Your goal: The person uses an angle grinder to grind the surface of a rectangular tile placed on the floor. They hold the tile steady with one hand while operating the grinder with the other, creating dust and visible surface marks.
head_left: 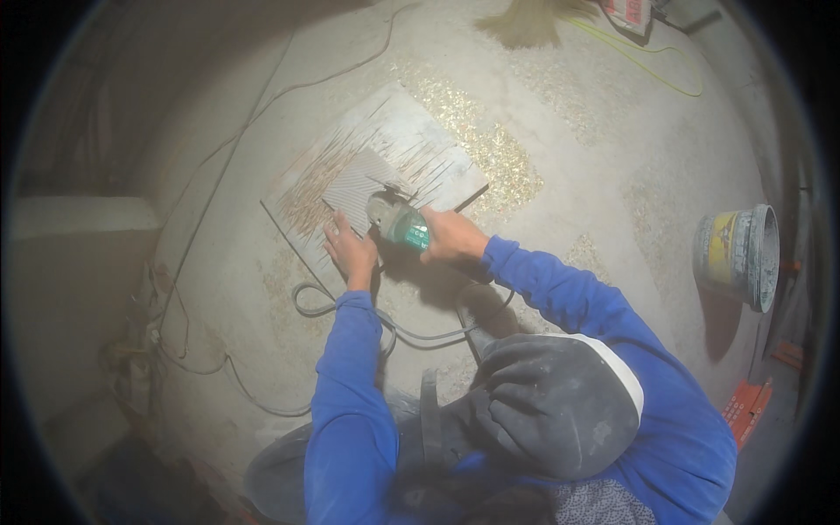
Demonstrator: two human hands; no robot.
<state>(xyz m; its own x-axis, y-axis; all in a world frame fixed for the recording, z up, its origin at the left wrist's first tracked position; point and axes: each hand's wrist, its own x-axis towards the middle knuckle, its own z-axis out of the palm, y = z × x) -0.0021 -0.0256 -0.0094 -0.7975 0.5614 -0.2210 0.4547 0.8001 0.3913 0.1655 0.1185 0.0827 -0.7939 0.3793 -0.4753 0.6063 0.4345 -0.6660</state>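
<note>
On the dusty concrete floor (560, 166), near the middle of the view, lies a square grey tile (372, 171) scored with many thin parallel cut lines. Left hand (350, 249) rests flat on the tile's near edge, fingers spread and pressed onto the surface. Right hand (451, 234) is wrapped around the green-bodied angle grinder (398, 220), fingers curled tight about its housing; the grinder's head sits on the tile just beside the left hand. A grey power cord (385, 325) loops over the floor below the tile, between the blue-sleeved forearms. Toward the floor's right edge a dirty plastic bucket (739, 254) lies tipped on its side, well apart from the tile. A broom head (525, 22) shows at the top edge.
</note>
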